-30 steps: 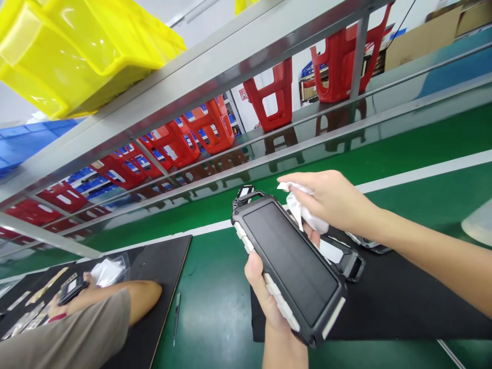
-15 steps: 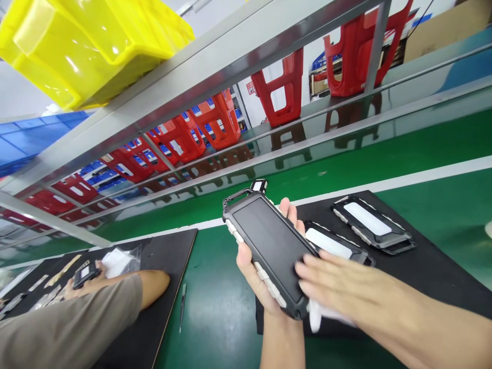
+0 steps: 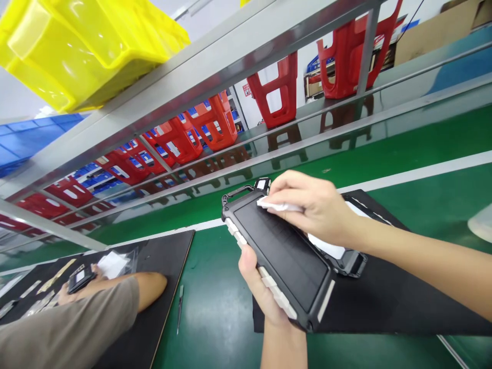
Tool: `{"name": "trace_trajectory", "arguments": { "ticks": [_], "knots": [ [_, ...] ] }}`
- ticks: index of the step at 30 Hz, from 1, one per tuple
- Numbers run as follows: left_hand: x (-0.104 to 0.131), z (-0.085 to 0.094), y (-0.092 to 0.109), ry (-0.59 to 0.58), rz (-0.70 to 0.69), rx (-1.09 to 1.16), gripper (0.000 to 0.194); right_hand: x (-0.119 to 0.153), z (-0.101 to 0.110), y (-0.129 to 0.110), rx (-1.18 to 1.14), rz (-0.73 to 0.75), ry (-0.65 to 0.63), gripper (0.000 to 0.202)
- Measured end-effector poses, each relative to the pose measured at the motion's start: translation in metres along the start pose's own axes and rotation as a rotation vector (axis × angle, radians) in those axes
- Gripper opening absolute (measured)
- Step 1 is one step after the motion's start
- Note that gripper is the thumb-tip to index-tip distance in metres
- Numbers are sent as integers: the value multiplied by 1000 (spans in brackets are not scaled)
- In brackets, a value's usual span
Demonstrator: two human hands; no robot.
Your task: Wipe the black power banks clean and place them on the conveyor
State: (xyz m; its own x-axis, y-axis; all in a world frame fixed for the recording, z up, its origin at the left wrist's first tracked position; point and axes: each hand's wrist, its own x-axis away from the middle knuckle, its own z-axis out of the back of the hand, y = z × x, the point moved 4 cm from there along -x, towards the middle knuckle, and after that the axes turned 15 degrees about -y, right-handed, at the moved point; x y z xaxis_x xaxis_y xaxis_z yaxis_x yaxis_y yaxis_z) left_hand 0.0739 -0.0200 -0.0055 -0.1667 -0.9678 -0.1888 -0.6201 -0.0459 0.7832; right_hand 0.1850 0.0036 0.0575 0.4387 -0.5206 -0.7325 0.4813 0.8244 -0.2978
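Note:
My left hand [image 3: 259, 287] is wrapped round the lower side of a black solar power bank [image 3: 284, 256], thumb on its white-ribbed edge. The dark panel faces up at me, and a loop handle sticks out at its far end. In my right hand [image 3: 311, 202], a folded white cloth [image 3: 279, 205] is pinched between fingers and thumb, touching the panel near its upper end. Behind my right hand and wrist, another power bank [image 3: 330, 248] with a white panel lies on a black mat [image 3: 369, 302], partly hidden.
Tweezers [image 3: 180, 307] lie on the green bench [image 3: 207, 318]. On the left, a co-worker's arm [image 3: 148, 289] rests on another black mat [image 3: 177, 256], a small device in hand. A metal shelf rail [image 3: 215, 56] crosses above, carrying a yellow bin [image 3: 92, 46]. Red stools [image 3: 277, 92] stand beyond.
My right hand has moved up and left from the panel's lower end to its upper end. The white cloth now shows in its fingertips. The held power bank has barely shifted.

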Motion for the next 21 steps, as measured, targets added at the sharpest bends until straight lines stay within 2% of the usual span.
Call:
{"name": "trace_trajectory", "arguments": {
  "ticks": [2, 5, 7, 10, 13, 16, 21],
  "knots": [
    [-1, 4, 0, 29, -34, 14, 57, 6, -9, -3, 55, 120, -87, 21],
    [-1, 5, 2, 49, -72, 65, 58, 26, -14, -6, 126, 128, -196, 28],
    [0, 1, 1, 16, -44, 122, 59, 41, -14, -11, 184, 128, -236, 33],
    [3, -7, 3, -40, 21, 206, 57, 60, -11, -22, 285, 135, -225, 38],
    [6, -9, 9, -24, 1, 236, 50, 71, -9, -33, 339, 140, -217, 39],
    [7, -8, 12, -30, -37, 240, 48, 69, -9, -38, 360, 139, -200, 39],
    [10, -11, 10, -126, -9, 240, 51, 54, -10, -35, 421, 124, -150, 41]
  ]
}}
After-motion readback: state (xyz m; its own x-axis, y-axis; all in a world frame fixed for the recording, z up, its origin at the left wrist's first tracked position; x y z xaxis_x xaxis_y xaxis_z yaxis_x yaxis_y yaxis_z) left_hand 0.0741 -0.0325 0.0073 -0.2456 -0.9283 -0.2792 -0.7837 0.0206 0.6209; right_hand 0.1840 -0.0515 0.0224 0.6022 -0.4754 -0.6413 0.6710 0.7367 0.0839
